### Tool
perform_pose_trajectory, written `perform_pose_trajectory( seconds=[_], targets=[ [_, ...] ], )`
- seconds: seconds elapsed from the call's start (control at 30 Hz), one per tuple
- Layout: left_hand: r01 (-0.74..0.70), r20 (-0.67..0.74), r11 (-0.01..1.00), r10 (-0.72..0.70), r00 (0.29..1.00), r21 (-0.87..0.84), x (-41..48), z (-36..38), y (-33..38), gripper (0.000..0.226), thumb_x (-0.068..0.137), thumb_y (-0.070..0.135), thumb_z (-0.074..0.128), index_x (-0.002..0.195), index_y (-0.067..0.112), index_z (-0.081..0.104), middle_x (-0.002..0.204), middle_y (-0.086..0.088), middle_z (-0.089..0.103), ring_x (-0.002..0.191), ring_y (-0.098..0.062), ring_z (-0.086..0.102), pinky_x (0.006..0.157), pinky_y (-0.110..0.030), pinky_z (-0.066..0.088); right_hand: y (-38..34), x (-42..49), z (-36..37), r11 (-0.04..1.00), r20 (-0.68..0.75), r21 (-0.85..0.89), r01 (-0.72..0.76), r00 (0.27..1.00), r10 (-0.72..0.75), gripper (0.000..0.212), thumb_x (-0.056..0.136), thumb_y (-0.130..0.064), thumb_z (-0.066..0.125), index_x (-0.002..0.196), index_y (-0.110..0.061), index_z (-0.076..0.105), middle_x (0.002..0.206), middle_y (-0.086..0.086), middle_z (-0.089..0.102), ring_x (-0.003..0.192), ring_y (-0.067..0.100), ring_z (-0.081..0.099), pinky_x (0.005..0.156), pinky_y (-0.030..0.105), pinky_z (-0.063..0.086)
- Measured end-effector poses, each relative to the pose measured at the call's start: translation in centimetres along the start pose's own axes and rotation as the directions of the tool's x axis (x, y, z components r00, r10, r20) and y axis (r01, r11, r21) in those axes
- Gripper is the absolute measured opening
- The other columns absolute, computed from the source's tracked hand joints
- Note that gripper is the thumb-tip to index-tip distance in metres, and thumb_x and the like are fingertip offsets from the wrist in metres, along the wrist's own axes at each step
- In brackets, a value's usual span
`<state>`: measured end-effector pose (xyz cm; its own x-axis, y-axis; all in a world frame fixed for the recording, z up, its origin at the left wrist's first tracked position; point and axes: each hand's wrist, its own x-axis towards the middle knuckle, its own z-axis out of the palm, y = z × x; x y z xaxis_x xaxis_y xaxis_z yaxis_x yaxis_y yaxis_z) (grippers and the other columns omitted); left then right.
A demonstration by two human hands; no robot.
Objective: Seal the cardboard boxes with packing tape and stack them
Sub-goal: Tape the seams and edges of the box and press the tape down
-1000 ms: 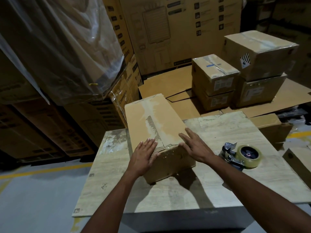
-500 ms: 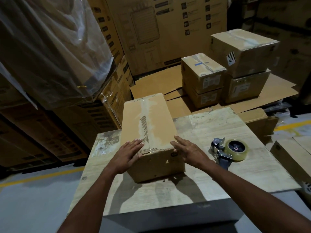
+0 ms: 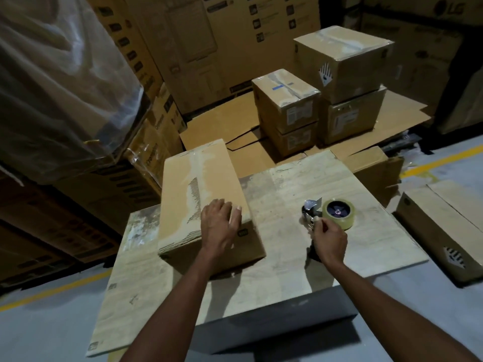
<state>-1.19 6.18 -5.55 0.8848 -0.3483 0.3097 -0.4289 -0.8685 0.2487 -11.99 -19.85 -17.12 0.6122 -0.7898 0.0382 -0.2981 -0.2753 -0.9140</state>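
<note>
Your left hand point(image 3: 220, 226) lies flat on the closed long box point(image 3: 203, 184) on the worktop point(image 3: 339, 184). Right of the box, your right hand point(image 3: 329, 239) grips the tape dispenser point(image 3: 335, 212). Far behind the box, a carton point(image 3: 448, 7) reads "LG"; the stacked boxes point(image 3: 286, 100) carry labels too small to read.

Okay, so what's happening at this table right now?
A person is packing boxes at a worn table. Their left hand rests on top of the long cardboard box, near its close end, while the right hand grips the handle of the tape dispenser lying beside it. Behind the table, sealed boxes sit stacked.
</note>
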Motion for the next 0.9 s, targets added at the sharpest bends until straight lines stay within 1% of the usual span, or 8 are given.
perform_pose_trajectory(
  seconds=[0.13, 0.23, 0.3, 0.4, 0.57, 0.7, 0.8, 0.9],
  targets=[
    [0.176, 0.09, 0.984, -0.177, 0.98, 0.021, 1.0, 1.5, 2.0, 0.089, 0.095, 0.077, 0.019, 0.152, 0.015, 0.046, 0.164, -0.012, 0.032, 0.154, -0.027, 0.022, 0.127, -0.05, 0.008, 2.0, 0.5, -1.6, 0.935, -0.014, 0.034, -0.353, 0.935, 0.354, 0.037, 0.106, -0.032, 0.051, 0.098, -0.001, 0.07, 0.103, 0.024, 0.071, 0.098, 0.044, 0.063, 0.078, 0.042, 0.046],
    [0.252, 0.135, 0.963, -0.263, 0.955, 0.092, 1.3, 2.0, 2.8, 0.103, 0.087, 0.087, 0.019, 0.16, 0.015, 0.031, 0.169, -0.012, 0.018, 0.157, -0.027, 0.011, 0.127, -0.05, 0.0, 4.1, 1.5, -1.2, 0.791, 0.082, 0.029, -0.611, 0.79, 0.608, 0.067, 0.105, -0.054, 0.039, 0.102, 0.005, 0.07, 0.103, 0.024, 0.071, 0.099, 0.045, 0.066, 0.086, 0.046, 0.052],
    [0.255, 0.137, 0.958, -0.273, 0.952, 0.134, 1.4, 2.0, 3.0, 0.106, 0.085, 0.089, 0.023, 0.161, 0.016, 0.027, 0.17, -0.012, 0.016, 0.158, -0.027, 0.009, 0.126, -0.049, -0.001, 6.1, 2.4, -0.1, 0.662, 0.228, 0.157, -0.733, 0.679, 0.698, 0.077, 0.099, -0.066, 0.04, 0.102, 0.005, 0.071, 0.095, 0.021, 0.073, 0.086, 0.04, 0.072, 0.084, 0.053, 0.06],
    [0.252, 0.152, 0.951, -0.279, 0.948, 0.179, 1.5, 1.9, 3.1, 0.108, 0.081, 0.088, 0.025, 0.161, 0.016, 0.027, 0.17, -0.011, 0.017, 0.157, -0.027, 0.011, 0.127, -0.05, 0.002, 6.1, 3.3, 0.6, 0.409, 0.543, 0.349, -0.843, 0.538, 0.645, 0.066, 0.103, -0.062, 0.046, 0.109, 0.0, 0.068, 0.1, 0.021, 0.073, 0.086, 0.037, 0.073, 0.076, 0.049, 0.061],
    [0.248, 0.171, 0.946, -0.285, 0.943, 0.21, 1.7, 1.8, 2.9, 0.11, 0.075, 0.085, 0.026, 0.161, 0.017, 0.028, 0.169, -0.011, 0.019, 0.157, -0.026, 0.014, 0.127, -0.047, 0.007, 4.4, 4.1, 0.8, 0.105, 0.77, 0.407, -0.907, 0.403, 0.494, 0.061, 0.105, -0.062, 0.033, 0.093, -0.008, 0.06, 0.082, 0.015, 0.051, 0.069, 0.029, 0.049, 0.075, 0.041, 0.051],
    [0.217, 0.134, 0.954, -0.248, 0.96, 0.207, 0.8, 1.9, 2.5, 0.112, 0.07, 0.089, 0.023, 0.158, 0.021, 0.037, 0.168, -0.006, 0.026, 0.155, -0.022, 0.021, 0.127, -0.044, 0.013, 4.5, 4.4, 0.6, 0.055, 0.797, 0.451, -0.891, 0.43, 0.424, 0.069, 0.108, -0.059, 0.031, 0.105, 0.003, 0.062, 0.092, 0.02, 0.059, 0.087, 0.039, 0.058, 0.108, 0.055, 0.042],
    [0.17, 0.161, 0.969, -0.199, 0.967, 0.179, -0.2, 1.1, 2.0, 0.113, 0.066, 0.09, 0.023, 0.158, 0.026, 0.036, 0.169, 0.0, 0.023, 0.155, -0.018, 0.02, 0.126, -0.04, 0.01, 4.3, 4.6, -0.1, -0.014, 0.818, 0.476, -0.879, 0.437, 0.373, 0.062, 0.107, -0.053, 0.041, 0.114, 0.005, 0.061, 0.098, 0.023, 0.063, 0.105, 0.047, 0.062, 0.102, 0.058, 0.046],
    [0.143, 0.211, 0.981, -0.168, 0.963, 0.128, -0.9, -0.1, 1.6, 0.114, 0.06, 0.088, 0.024, 0.159, 0.032, 0.03, 0.17, 0.008, 0.016, 0.156, -0.016, 0.016, 0.125, -0.038, 0.007, 4.7, 4.7, -0.2, -0.065, 0.852, 0.457, -0.887, 0.416, 0.318, 0.06, 0.105, -0.052, 0.04, 0.12, 0.003, 0.06, 0.092, 0.023, 0.068, 0.083, 0.037, 0.067, 0.078, 0.048, 0.058]
  ],
)
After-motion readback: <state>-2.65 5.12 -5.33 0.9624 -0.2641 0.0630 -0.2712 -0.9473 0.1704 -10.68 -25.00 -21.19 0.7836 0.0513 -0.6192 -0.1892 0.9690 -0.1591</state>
